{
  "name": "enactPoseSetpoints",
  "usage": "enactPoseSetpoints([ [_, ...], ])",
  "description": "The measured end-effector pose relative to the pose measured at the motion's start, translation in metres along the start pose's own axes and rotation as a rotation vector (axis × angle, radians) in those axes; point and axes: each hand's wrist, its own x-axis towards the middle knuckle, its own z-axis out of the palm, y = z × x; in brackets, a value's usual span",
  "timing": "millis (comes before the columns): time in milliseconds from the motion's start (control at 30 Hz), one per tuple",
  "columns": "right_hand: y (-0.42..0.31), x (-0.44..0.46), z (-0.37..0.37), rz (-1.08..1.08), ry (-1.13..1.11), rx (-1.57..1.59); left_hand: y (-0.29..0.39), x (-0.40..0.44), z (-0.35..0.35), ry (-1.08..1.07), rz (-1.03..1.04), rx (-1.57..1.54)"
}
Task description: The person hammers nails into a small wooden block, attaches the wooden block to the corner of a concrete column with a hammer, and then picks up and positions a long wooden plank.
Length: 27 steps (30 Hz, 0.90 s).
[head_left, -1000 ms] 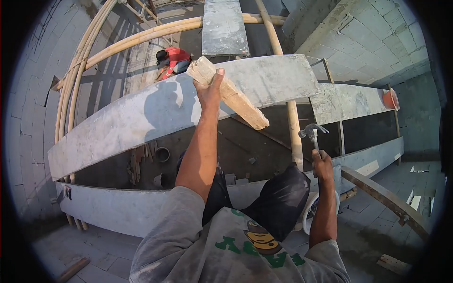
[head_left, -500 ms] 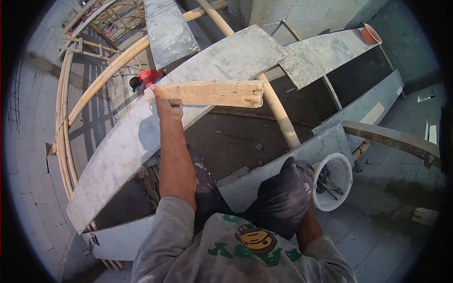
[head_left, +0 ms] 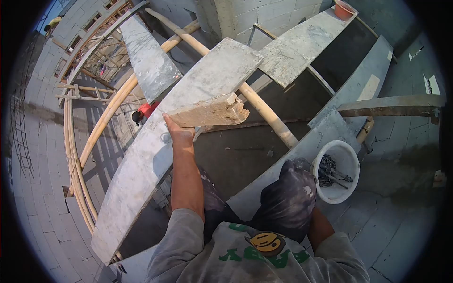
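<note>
My left hand is wrapped round one end of a short wooden board. The board's far end is rough and splintered, and it is held out above the long grey plank. My right forearm goes down beside my knee, and the right hand is hidden behind the knee and the bucket. A white plastic bucket stands against my right knee. In it lie several dark nails or wires and what looks like a metal tool.
Bamboo poles cross under the planks, with a deep drop between them. Below at left is a person in red. An orange bowl sits at the far plank's end. A curved wooden beam juts in from the right.
The board in my left hand has tilted, so its broken end faces me more. My view has shifted, and more of the bucket's contents show.
</note>
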Motion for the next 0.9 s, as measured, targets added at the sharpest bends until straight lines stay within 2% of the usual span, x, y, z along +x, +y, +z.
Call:
enactPoseSetpoints([
  [200,-0.001,-0.005,-0.009,0.006,0.001,0.002,-0.004,-0.022,0.011,0.034,0.014,0.061],
  [333,-0.036,-0.016,-0.016,-0.082,-0.022,-0.006,-0.003,-0.026,0.017,0.080,-0.013,0.045],
  [467,-0.134,-0.057,-0.008,-0.380,-0.124,0.085,-0.010,-0.034,0.020,-0.049,0.031,0.096],
  [567,-0.209,-0.116,-0.002,-0.745,-0.244,0.274,-0.015,-0.045,0.030,-0.079,0.058,0.136],
  [633,-0.247,-0.151,-0.003,-0.858,-0.315,0.233,-0.018,-0.045,0.031,-0.105,0.044,0.149],
  [733,-0.274,-0.148,0.014,-0.969,-0.262,0.194,-0.025,-0.051,0.040,0.007,-0.042,0.149],
  [900,-0.282,-0.135,0.023,-0.835,-0.176,0.259,-0.034,-0.064,0.042,0.015,-0.088,0.165],
])
